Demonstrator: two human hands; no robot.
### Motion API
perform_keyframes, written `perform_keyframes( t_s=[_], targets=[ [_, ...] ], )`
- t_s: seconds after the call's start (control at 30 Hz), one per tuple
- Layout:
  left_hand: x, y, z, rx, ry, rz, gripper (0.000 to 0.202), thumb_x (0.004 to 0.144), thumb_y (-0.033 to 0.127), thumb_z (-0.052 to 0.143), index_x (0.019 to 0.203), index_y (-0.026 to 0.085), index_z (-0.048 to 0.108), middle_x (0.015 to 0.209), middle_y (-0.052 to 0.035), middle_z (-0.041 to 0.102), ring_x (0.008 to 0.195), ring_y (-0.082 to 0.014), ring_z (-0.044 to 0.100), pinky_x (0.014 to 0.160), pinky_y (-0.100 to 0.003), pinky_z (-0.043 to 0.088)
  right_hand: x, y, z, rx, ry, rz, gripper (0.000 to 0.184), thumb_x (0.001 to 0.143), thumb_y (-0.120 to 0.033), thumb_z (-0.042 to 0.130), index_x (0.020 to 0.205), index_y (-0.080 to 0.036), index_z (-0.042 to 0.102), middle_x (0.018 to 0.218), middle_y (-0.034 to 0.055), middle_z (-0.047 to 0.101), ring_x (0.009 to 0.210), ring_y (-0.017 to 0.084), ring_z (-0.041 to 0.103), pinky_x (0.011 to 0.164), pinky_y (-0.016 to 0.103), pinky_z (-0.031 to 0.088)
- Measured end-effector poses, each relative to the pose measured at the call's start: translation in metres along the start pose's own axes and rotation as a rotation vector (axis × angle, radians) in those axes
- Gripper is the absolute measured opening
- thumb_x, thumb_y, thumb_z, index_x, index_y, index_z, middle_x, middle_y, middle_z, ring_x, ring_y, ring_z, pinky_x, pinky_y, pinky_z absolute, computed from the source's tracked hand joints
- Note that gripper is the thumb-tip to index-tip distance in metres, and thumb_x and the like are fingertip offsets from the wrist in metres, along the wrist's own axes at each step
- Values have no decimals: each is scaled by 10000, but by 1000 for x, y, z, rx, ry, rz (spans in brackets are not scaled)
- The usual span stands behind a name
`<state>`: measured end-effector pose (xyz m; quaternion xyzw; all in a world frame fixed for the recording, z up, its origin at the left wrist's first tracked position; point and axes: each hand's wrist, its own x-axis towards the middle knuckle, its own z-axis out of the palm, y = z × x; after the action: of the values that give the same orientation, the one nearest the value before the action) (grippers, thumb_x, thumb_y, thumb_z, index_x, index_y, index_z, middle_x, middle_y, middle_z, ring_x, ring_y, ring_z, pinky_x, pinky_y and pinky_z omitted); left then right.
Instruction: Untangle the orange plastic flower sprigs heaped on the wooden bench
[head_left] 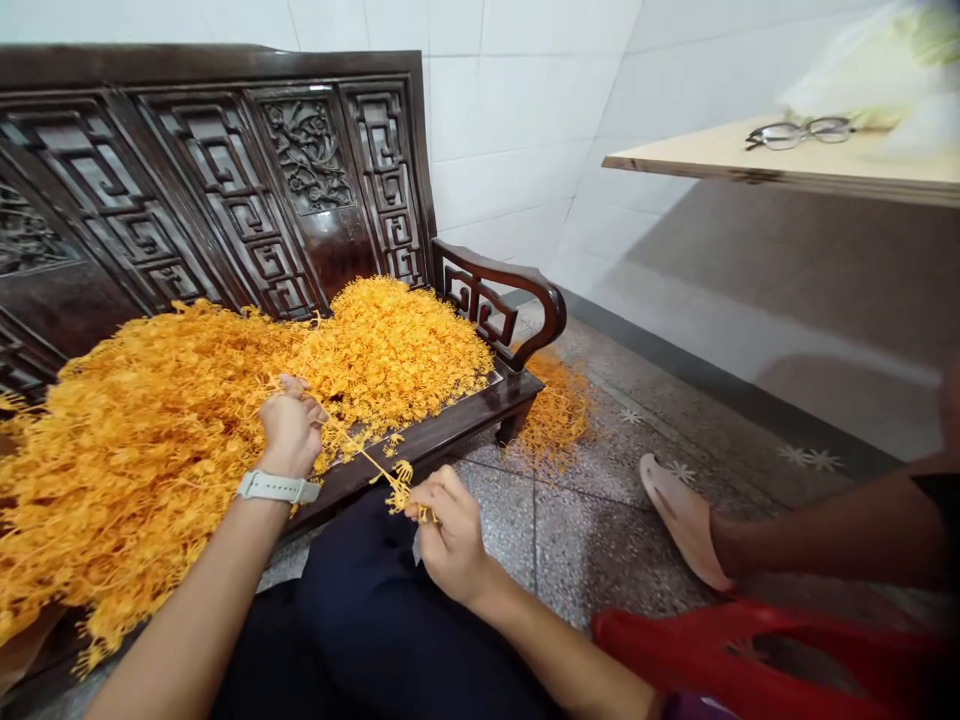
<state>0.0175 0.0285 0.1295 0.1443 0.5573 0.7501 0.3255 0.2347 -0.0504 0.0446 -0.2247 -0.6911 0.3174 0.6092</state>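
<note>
A thin yellow sprig with small branching, flower-like ends (400, 486) is stretched between my two hands in front of the bench. My left hand (291, 428), with a pale watch band on the wrist, is closed on the sprig's upper-left end, over the heap. Lower and to the right, above my dark-trousered knee, my right hand (451, 530) pinches its branching end; the fingertips partly hide that end. A big tangled heap of yellow sprigs (150, 420) lies left of and behind my left hand. Against it on the right sits a mound of small loose yellow pieces (405, 345).
The dark carved wooden bench (517, 385) carries both heaps. Orange stems (555, 415) lie on the floor by its right end. At right are another person's foot in a sandal (686, 520), a red plastic stool (675, 650), and a wooden board (690, 165) bearing eyeglasses (799, 133).
</note>
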Motion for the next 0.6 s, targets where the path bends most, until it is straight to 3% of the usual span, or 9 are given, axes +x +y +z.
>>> perform_keyframes(
  t_s=[0.07,0.13,0.2,0.27,0.37,0.47,0.53,0.6],
  targets=[
    [-1,1,0,3,12,-15,248,978,221,520,737,198,465,500,105,223,366,-63,153,382,-172,175,-8,9,4,39,6,134,240,973,-113,498,804,-190,651,807,39,598,762,157,585,680,281,464],
    [-1,0,-2,13,20,-47,270,990,245,520,730,197,465,492,105,236,359,-61,156,374,-172,168,-19,19,13,160,47,380,322,1025,-314,544,736,-191,614,703,22,564,679,157,560,641,283,441],
    [0,-1,-6,19,36,-72,284,976,253,550,712,196,462,481,105,248,351,-61,160,363,-179,155,-31,26,21,327,69,648,418,1017,-515,571,739,-202,575,597,-14,515,570,146,511,584,276,411],
    [2,-5,-10,12,53,-68,282,953,242,580,702,195,462,477,102,264,349,-60,174,360,-180,153,-41,29,27,408,59,792,472,979,-632,591,765,-213,560,560,-33,509,514,140,475,580,283,417],
    [3,-12,-11,-7,71,-27,280,940,249,605,704,194,464,482,104,271,360,-60,196,371,-172,158,-44,25,26,304,11,721,493,976,-654,590,738,-223,581,580,-9,588,596,172,536,838,384,504],
    [4,-14,-9,-13,83,-4,309,963,297,597,707,203,452,487,107,281,366,-61,198,381,-180,151,-39,18,24,209,-21,625,498,1006,-627,551,705,-233,596,574,9,618,700,213,576,1039,465,435],
    [10,-6,-12,-22,84,14,334,991,337,576,718,213,431,488,112,276,367,-62,201,388,-187,141,-41,16,23,195,-29,612,510,1007,-631,542,690,-235,592,569,20,610,734,228,582,996,453,453],
    [21,14,-25,-46,54,40,375,1016,417,553,736,228,388,498,121,258,367,-61,201,397,-190,121,-54,17,18,208,-46,665,520,991,-655,552,689,-233,577,564,14,583,668,215,566,844,402,491]
  ],
)
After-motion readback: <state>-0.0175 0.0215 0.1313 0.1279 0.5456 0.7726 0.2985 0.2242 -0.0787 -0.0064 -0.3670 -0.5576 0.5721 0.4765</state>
